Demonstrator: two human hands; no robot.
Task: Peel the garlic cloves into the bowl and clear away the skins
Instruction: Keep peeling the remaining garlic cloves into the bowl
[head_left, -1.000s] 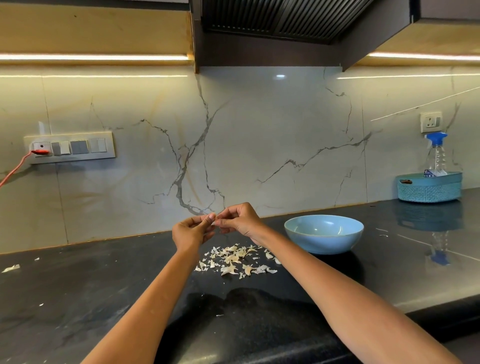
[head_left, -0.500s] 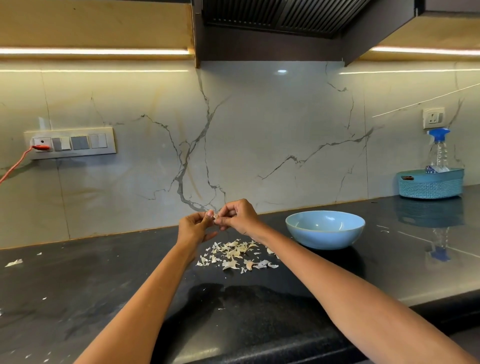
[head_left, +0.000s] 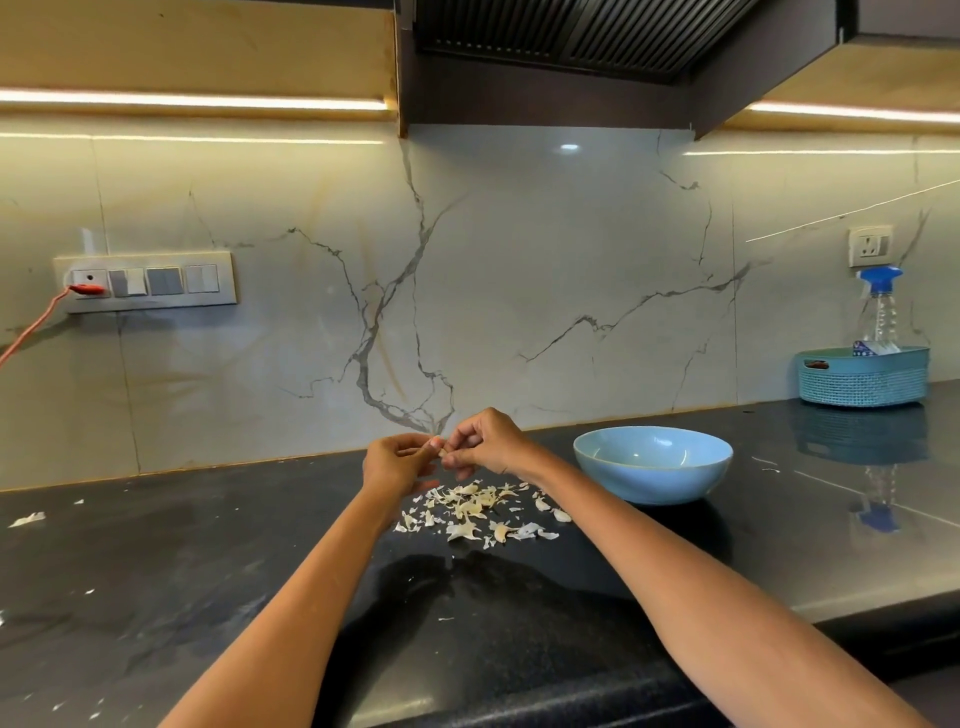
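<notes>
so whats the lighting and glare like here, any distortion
Head view: warm strip lights under the cabinets brighten the marble wall; the glossy black counter mirrors the spray bottle and basket; a small glare spot sits under the hood; wide-angle lens bends the counter edge; the hands look slightly soft.
</notes>
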